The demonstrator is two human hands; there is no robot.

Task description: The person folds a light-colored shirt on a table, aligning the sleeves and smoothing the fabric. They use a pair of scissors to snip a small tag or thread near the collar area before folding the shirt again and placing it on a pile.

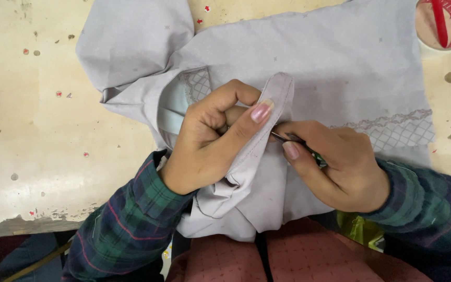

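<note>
a worn, cream-coloured worktop with chipped paint along its near edge and small red and dark flecks carries a pale grey garment, spread from the middle of the surface toward the person and hanging over the edge onto a reddish patterned lap. the garment shows bands of diamond-quilted stitching with a scalloped trim, one near the neck opening and one at the right side. the left hand, in a dark plaid sleeve, is closed around a folded strap-like strip of the grey fabric, the thumb with its pink nail pressed flat on the strip and the fingers curled behind it, so the strip stands up in a rounded loop above the thumb. the right hand, also in a plaid sleeve, is pinched on a small slim dark metal tool whose tip touches the edge of the strip just beside the left thumb; what kind of tool it is cannot be told. at the far right corner of the worktop stands a round white container with a red piece inside, well apart from both hands.
</note>
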